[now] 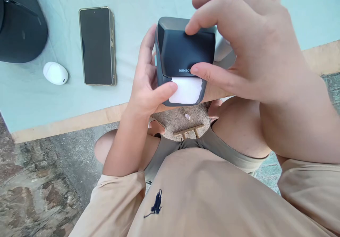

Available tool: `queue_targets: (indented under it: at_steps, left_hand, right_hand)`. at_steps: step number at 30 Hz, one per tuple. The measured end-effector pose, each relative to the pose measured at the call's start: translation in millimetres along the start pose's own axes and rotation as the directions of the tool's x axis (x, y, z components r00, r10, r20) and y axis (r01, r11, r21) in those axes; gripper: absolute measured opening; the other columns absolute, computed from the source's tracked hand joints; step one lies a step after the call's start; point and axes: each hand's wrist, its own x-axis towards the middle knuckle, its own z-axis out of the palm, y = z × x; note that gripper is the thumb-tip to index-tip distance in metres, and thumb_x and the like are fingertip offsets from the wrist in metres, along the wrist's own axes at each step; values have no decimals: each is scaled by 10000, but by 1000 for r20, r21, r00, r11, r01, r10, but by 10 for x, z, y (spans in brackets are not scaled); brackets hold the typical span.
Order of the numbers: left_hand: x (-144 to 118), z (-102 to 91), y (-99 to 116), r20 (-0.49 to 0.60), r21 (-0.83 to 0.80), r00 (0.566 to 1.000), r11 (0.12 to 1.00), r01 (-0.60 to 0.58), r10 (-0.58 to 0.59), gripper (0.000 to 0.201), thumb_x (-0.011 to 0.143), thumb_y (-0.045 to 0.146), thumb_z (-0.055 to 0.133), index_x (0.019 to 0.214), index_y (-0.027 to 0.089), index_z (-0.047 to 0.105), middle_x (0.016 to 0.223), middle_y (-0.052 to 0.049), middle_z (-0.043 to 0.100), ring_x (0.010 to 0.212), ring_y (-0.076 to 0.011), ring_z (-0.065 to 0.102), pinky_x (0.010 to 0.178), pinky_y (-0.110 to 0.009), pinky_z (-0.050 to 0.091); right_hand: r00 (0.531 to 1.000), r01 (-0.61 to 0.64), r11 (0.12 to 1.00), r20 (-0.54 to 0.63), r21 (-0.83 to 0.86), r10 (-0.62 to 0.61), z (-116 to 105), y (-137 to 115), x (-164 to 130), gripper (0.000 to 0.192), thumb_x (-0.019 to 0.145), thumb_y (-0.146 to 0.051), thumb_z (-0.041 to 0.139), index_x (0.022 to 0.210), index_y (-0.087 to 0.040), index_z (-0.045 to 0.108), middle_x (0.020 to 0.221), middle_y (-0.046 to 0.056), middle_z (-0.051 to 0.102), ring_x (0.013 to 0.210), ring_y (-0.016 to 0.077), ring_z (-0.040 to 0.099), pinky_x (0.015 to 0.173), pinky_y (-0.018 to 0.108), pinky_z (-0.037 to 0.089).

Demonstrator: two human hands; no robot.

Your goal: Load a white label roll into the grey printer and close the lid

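A small dark grey label printer [183, 49] is held over the table's front edge. A white label [187, 90] sticks out of its slot. My left hand [146, 85] grips the printer from the left side, thumb resting on the label's left edge. My right hand [244, 35] comes from above: its fingertips press on the printer's lid and its thumb lies along the slot, touching the top of the label.
On the pale green table [66, 99] lie a smartphone [97, 46] face up, a small white earbud case [55, 73] and a black cap [18, 24] at the far left. Below are my knees and a stone floor [39, 187].
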Motion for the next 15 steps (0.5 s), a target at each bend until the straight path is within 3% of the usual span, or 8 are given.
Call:
queue_targets:
  at_steps: [3, 5, 8, 11, 15]
  left_hand:
    - [-16, 59, 46, -23, -306, 1000, 952, 1, -8, 690, 795, 621, 623, 1322, 239, 391, 1281, -26, 538, 1340, -281, 565, 1172, -542, 423]
    - [-12, 70, 57, -61, -325, 997, 946, 16, -38, 613, 813, 610, 649, 1272, 254, 456, 1268, -25, 538, 1363, -284, 546, 1204, -509, 408]
    - [14, 35, 26, -31, -308, 999, 951, 28, -40, 658, 713, 665, 741, 1205, 300, 500, 1204, -14, 557, 1403, -310, 507, 1209, -495, 411]
    - [54, -32, -87, -4, -326, 1000, 945, 17, -19, 591, 778, 609, 703, 1231, 292, 496, 1211, -23, 560, 1359, -302, 541, 1194, -519, 417]
    - [106, -109, -321, 42, -349, 991, 931, -104, 126, 702, 652, 595, 774, 1254, 344, 514, 1213, -49, 560, 1192, -302, 610, 1049, -481, 516]
  right_hand:
    - [997, 20, 1000, 68, 18, -21, -1, -16, 22, 564, 984, -593, 334, 1331, -168, 460, 1334, 75, 559, 1309, 263, 570, 1039, 505, 483]
    - [996, 31, 999, 79, 18, -32, -4, -34, 32, 576, 985, -598, 338, 1330, -155, 464, 1336, 85, 551, 1313, 263, 561, 1005, 453, 509]
    - [997, 5, 1000, 83, 22, -7, -10, -58, 38, 571, 981, -602, 352, 1324, -163, 476, 1344, 82, 538, 1278, 243, 566, 1007, 412, 496]
    - [997, -12, 999, 80, 40, 9, -6, -59, 40, 549, 974, -576, 383, 1313, -160, 496, 1327, 89, 541, 1204, 222, 581, 1011, 401, 476]
    - [999, 31, 996, 32, 79, -33, 8, -35, 51, 543, 937, -547, 450, 1287, -139, 535, 1269, 105, 566, 1102, 219, 590, 969, 397, 471]
